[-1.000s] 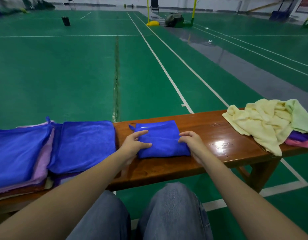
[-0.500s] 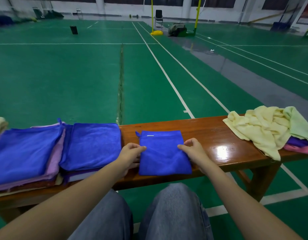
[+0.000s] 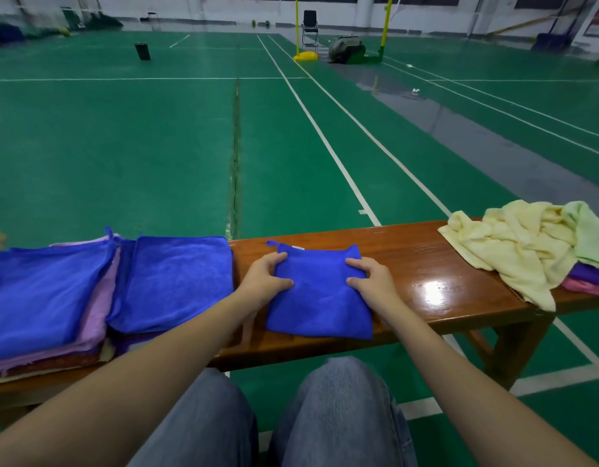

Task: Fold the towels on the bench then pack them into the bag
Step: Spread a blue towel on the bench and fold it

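Head view: jean-clad knees [image 3: 278, 416] sit before the wooden bench [image 3: 426, 264]; left hand [image 3: 262, 279] and right hand [image 3: 372, 281], fingers bent and thumbs on top, grip opposite side edges of the folded blue towel [image 3: 320, 298], which lies flat at mid-bench. Stacks of folded towels [image 3: 170, 281] lie just beside it on the left; a heap of unfolded towels [image 3: 514, 244] lies well apart on the right; green court floor [image 3: 123, 146] extends beyond.
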### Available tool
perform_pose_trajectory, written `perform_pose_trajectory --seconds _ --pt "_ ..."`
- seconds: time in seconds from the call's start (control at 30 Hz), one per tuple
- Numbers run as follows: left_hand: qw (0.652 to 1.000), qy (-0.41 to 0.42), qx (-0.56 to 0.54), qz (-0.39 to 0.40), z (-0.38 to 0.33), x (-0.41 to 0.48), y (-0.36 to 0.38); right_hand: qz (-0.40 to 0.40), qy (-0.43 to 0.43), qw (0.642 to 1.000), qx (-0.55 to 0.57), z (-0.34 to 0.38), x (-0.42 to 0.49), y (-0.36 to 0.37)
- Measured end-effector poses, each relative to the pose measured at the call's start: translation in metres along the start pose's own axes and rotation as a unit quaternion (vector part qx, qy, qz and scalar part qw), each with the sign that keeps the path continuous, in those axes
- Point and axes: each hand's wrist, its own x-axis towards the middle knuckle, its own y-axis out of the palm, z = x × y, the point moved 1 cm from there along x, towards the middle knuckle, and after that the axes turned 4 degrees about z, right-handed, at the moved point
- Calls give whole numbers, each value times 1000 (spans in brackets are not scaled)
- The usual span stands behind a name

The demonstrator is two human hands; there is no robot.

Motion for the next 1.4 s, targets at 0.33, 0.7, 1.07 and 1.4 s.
perform_pose_trajectory --seconds 0.33,0.7,1.07,1.4 --pt "995 54 76 -15 -2 23 2 -32 -67 994 -81 -1 17 -2" --pt "893 131 414 -115 4 10 11 -102 -97 941 -307 -10 6 -1" --pt "856 99 495 112 36 -21 13 118 -91 912 -381 -26 -37 4" --pt "914 14 401 -53 3 -11 22 50 5 940 -338 4 -15 5"
